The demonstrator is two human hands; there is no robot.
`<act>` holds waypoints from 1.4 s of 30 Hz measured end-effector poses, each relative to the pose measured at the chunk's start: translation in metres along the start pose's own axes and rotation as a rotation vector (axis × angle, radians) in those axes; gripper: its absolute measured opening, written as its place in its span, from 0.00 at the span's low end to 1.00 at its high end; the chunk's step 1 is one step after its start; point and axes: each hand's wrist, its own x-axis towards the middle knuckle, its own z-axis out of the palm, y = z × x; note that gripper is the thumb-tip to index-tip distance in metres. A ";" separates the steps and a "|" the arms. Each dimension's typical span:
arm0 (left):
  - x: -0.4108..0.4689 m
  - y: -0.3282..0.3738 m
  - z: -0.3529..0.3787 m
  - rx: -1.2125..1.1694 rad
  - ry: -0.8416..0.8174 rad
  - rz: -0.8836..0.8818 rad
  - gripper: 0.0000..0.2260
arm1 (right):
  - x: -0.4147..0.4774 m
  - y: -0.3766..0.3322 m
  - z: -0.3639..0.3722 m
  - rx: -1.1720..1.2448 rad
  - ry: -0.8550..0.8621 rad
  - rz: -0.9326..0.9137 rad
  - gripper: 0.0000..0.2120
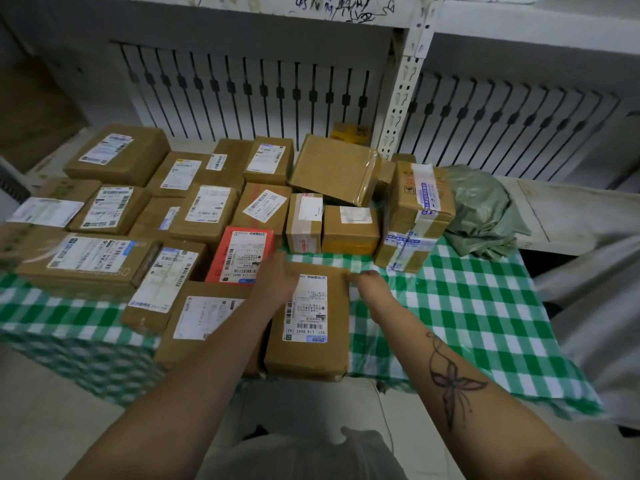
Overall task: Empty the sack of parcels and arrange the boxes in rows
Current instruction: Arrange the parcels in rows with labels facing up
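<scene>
A brown cardboard box with a white label lies at the table's front edge, lengthwise toward me. My left hand rests on its far left corner, fingers spread over the top. My right hand touches its far right corner. Several labelled brown boxes fill the left and middle of the table, among them a red box just left of my left hand. The crumpled green sack lies flat at the back right. A taped box stands next to the sack.
The table wears a green-and-white checked cloth, bare on its right side. One large box leans tilted on others at the back. A white radiator grille and a metal shelf post stand behind. White fabric hangs at the far right.
</scene>
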 end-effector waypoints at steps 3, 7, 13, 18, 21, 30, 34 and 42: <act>0.005 0.005 -0.001 -0.058 0.072 0.013 0.10 | 0.010 -0.007 -0.001 -0.007 0.103 -0.104 0.19; 0.027 0.007 -0.003 -0.094 0.087 0.008 0.09 | 0.022 -0.025 0.007 0.054 0.084 -0.180 0.12; 0.078 0.006 0.008 -0.082 0.062 -0.059 0.15 | 0.039 -0.056 0.025 0.109 -0.107 -0.169 0.12; 0.112 0.015 0.019 0.032 0.066 -0.103 0.22 | 0.058 -0.079 0.036 0.102 -0.261 -0.135 0.18; 0.128 0.018 0.025 0.088 0.027 -0.123 0.28 | 0.069 -0.088 0.044 0.142 -0.301 -0.115 0.19; 0.141 0.026 0.038 0.174 0.017 -0.200 0.38 | 0.085 -0.097 0.049 0.235 -0.258 -0.025 0.17; 0.137 0.029 0.032 0.127 0.067 -0.189 0.42 | 0.085 -0.094 0.044 0.263 -0.231 -0.016 0.16; 0.108 0.017 -0.008 -0.444 -0.012 -0.323 0.25 | 0.081 -0.094 0.044 0.205 -0.183 0.022 0.07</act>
